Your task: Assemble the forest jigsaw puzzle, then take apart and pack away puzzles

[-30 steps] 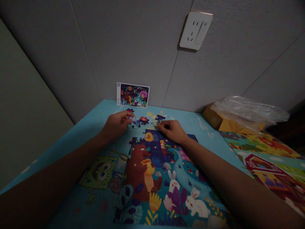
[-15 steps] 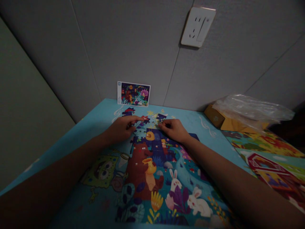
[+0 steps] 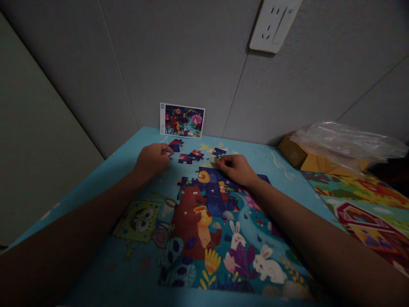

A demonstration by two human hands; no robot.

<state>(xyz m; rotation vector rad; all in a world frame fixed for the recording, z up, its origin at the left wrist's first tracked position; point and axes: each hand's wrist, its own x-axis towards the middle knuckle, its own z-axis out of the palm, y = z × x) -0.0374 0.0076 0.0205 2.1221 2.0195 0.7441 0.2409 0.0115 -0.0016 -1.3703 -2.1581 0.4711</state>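
Observation:
A large, partly assembled jigsaw puzzle (image 3: 204, 238) showing a bear and white rabbits lies flat on the blue table. My left hand (image 3: 153, 161) is beyond its upper left corner, fingers curled; a bit of dark puzzle piece (image 3: 171, 156) shows at the fingertips. Next to these fingers lie red and dark blue pieces (image 3: 176, 144). Joined loose pieces (image 3: 191, 156) lie between my hands. My right hand (image 3: 237, 169) rests over the puzzle's top edge, thumb and forefinger pinched together; what they hold is too small to make out. Just past them lies a dark blue piece (image 3: 219, 152).
A picture card (image 3: 182, 121) of the same scene leans upright against the wall. On the right are a yellow-brown box (image 3: 295, 151), clear plastic wrap (image 3: 345, 138) and a colourful picture board (image 3: 367, 213). A cartoon figure (image 3: 140, 221) is printed on the table (image 3: 105, 192).
My left hand has drawn back leftward from the loose pieces in the middle, which now show more fully. My right hand stays nearly in place. The view has shifted slightly.

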